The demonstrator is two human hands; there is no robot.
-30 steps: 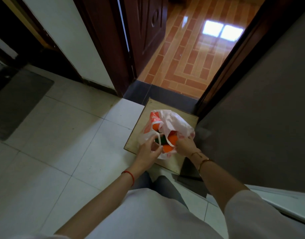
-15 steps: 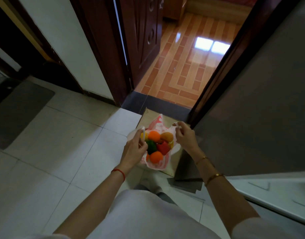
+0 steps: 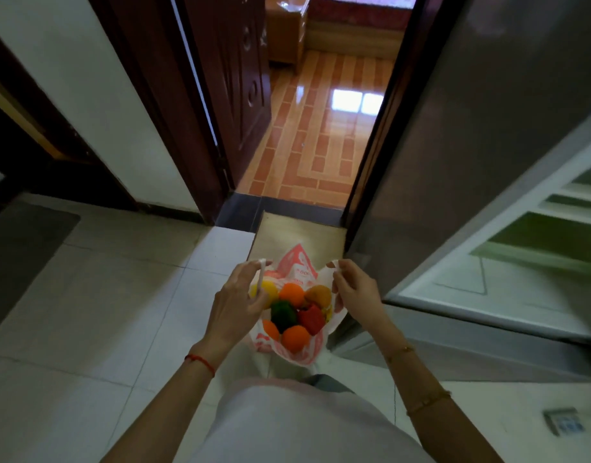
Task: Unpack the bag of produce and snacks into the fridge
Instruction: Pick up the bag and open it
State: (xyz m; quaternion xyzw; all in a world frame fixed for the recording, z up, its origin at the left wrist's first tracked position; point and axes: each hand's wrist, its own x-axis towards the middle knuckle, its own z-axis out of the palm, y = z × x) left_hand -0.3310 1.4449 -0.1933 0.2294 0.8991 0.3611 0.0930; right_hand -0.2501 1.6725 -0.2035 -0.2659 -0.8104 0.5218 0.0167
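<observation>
Hands, left (image 3: 235, 304) and right (image 3: 356, 289), each pinch one bag (image 3: 299, 272) handle, fingers closed, three oranges (image 3: 291, 294) showing.

Both hands (image 3: 235, 304) (image 3: 356, 290) hold the bag (image 3: 295, 272) of produce open.

Between your left hand (image 3: 235, 304) and your right hand (image 3: 356, 294) hung the bag (image 3: 295, 272), each hand gripping one of its handles. Inside it, fruit and peppers (image 3: 292, 312) lay heaped together, just below your fingers. Beyond your hands a flat board (image 3: 297, 232) lay on the floor (image 3: 96, 295), with the doorway (image 3: 307, 135) behind it. To the right of your right hand stood the fridge (image 3: 454, 155), its door (image 3: 508, 262) swung open toward you. Far left of your left hand lay a mat (image 3: 23, 255).
</observation>
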